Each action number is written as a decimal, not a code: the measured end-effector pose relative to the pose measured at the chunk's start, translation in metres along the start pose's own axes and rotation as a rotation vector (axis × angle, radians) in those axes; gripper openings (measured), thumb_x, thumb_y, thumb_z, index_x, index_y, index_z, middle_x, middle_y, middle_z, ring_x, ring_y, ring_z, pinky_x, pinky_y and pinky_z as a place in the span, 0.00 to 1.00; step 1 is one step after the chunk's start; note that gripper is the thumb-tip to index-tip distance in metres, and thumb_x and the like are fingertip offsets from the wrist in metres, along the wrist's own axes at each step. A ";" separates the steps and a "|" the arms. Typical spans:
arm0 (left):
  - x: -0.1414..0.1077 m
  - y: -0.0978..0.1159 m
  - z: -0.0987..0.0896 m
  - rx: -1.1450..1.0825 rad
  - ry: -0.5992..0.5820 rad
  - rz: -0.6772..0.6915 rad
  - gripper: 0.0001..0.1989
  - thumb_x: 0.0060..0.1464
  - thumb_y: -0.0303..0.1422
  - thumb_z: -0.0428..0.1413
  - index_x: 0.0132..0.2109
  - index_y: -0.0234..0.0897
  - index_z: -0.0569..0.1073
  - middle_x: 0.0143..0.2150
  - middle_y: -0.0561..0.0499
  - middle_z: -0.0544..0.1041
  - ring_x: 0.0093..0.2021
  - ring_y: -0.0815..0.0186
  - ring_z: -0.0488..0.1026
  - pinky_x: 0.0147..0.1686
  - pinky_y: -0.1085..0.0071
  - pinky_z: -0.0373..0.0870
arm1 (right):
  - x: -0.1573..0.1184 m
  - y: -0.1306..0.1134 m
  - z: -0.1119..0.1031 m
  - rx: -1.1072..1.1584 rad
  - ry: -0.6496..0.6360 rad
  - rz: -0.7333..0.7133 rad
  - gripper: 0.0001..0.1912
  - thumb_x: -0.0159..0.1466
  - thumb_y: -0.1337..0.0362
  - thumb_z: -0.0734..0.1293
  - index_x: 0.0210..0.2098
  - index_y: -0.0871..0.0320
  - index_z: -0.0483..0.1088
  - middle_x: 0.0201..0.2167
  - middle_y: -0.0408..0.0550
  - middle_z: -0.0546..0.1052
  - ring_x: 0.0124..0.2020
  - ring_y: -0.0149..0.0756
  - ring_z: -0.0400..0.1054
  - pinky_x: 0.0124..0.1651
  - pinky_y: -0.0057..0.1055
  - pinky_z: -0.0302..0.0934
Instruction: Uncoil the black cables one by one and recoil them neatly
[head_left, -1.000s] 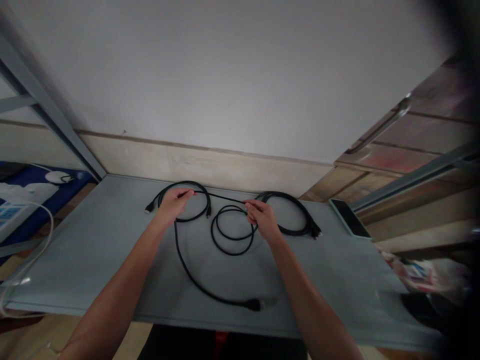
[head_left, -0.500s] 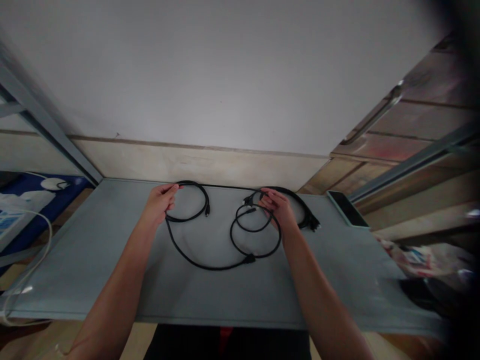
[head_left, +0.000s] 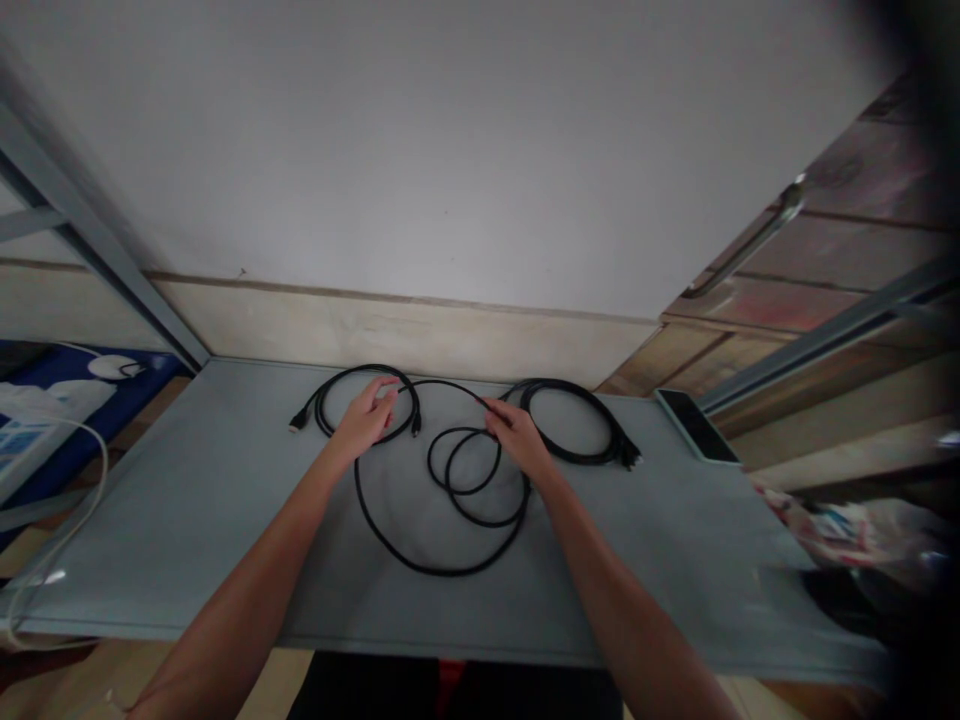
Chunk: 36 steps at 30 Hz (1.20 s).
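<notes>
A black cable (head_left: 442,573) lies in loose loops across the middle of the grey tabletop (head_left: 420,620). My right hand (head_left: 516,430) pinches a stretch of it between thumb and fingertips, above the small loops. My left hand (head_left: 366,418) closes thumb and fingers on the cable's other end of this stretch, over a coiled black cable (head_left: 417,408). That coil's plug (head_left: 298,421) points out to the left. Right of my right hand, another coiled black cable (head_left: 589,459) rests on the table, its plugs at the right side. Where the loose cable's ends lie is hidden.
A phone (head_left: 697,427) in a pale green case lies at the back right. A white cord (head_left: 101,470) hangs over the left edge, beside a blue surface holding a white box (head_left: 37,440). The wall (head_left: 420,335) runs along the back; metal posts (head_left: 161,310) flank the table.
My left hand has moved right across the left coil, baring its plug. My right hand has moved left and slightly down, off the right coil. The middle loops have shifted and the lower bend widened.
</notes>
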<state>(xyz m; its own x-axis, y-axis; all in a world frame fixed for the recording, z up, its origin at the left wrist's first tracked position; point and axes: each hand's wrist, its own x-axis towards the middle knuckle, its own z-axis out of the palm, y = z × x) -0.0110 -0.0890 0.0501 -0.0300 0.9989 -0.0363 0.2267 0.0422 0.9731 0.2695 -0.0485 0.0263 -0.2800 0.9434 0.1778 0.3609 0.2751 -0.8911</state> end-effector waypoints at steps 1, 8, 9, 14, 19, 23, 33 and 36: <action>0.001 -0.001 -0.001 0.116 0.033 0.064 0.24 0.62 0.45 0.48 0.59 0.38 0.67 0.20 0.58 0.64 0.17 0.72 0.59 0.20 0.75 0.54 | -0.002 -0.002 0.004 -0.014 -0.017 0.002 0.18 0.63 0.61 0.62 0.48 0.59 0.75 0.24 0.43 0.70 0.23 0.31 0.60 0.28 0.29 0.56; -0.001 -0.003 0.003 0.496 0.046 0.318 0.21 0.61 0.42 0.50 0.56 0.34 0.71 0.29 0.50 0.75 0.27 0.65 0.70 0.30 0.70 0.64 | -0.012 -0.009 0.025 0.137 -0.162 0.025 0.21 0.65 0.58 0.62 0.54 0.56 0.72 0.21 0.41 0.67 0.22 0.31 0.60 0.26 0.28 0.57; -0.001 -0.002 0.004 0.501 0.041 0.321 0.21 0.61 0.42 0.51 0.56 0.34 0.71 0.30 0.50 0.75 0.26 0.66 0.69 0.30 0.70 0.65 | -0.013 -0.009 0.026 0.168 -0.193 0.035 0.21 0.65 0.57 0.62 0.55 0.55 0.72 0.20 0.40 0.66 0.21 0.30 0.59 0.26 0.28 0.57; -0.002 -0.001 0.008 0.535 0.034 0.377 0.20 0.61 0.41 0.51 0.55 0.34 0.71 0.35 0.48 0.76 0.27 0.67 0.68 0.33 0.69 0.66 | -0.014 -0.012 0.020 0.448 -0.274 0.188 0.22 0.62 0.55 0.66 0.52 0.58 0.74 0.16 0.35 0.56 0.18 0.27 0.52 0.21 0.26 0.53; -0.008 -0.005 0.025 0.492 -0.045 0.370 0.20 0.62 0.39 0.50 0.56 0.34 0.71 0.32 0.47 0.76 0.30 0.63 0.71 0.35 0.68 0.66 | -0.008 -0.009 0.011 0.747 -0.122 0.318 0.20 0.55 0.58 0.72 0.46 0.59 0.76 0.18 0.34 0.51 0.17 0.22 0.41 0.17 0.22 0.42; -0.014 -0.004 0.035 0.401 -0.097 0.313 0.20 0.61 0.41 0.52 0.56 0.40 0.73 0.29 0.48 0.77 0.26 0.62 0.71 0.32 0.69 0.65 | -0.006 -0.006 0.008 0.660 -0.103 0.303 0.20 0.55 0.57 0.72 0.45 0.60 0.77 0.17 0.35 0.53 0.17 0.23 0.42 0.16 0.23 0.42; -0.009 -0.005 0.035 0.383 -0.099 0.347 0.16 0.63 0.39 0.48 0.43 0.39 0.79 0.36 0.48 0.81 0.35 0.61 0.75 0.39 0.69 0.67 | -0.011 -0.011 0.014 0.283 -0.328 0.081 0.20 0.63 0.52 0.66 0.47 0.59 0.77 0.17 0.38 0.63 0.20 0.27 0.55 0.25 0.26 0.54; -0.003 -0.002 0.021 0.336 -0.026 0.304 0.17 0.62 0.41 0.49 0.39 0.38 0.80 0.36 0.48 0.81 0.37 0.61 0.75 0.39 0.70 0.67 | -0.008 -0.009 0.005 0.434 -0.206 0.162 0.19 0.60 0.50 0.68 0.38 0.61 0.77 0.17 0.36 0.57 0.19 0.26 0.50 0.24 0.26 0.53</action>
<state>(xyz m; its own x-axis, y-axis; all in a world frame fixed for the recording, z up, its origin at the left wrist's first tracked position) 0.0089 -0.0913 0.0437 0.1102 0.9671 0.2295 0.5248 -0.2527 0.8128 0.2640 -0.0595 0.0303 -0.4367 0.8993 -0.0245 0.0239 -0.0156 -0.9996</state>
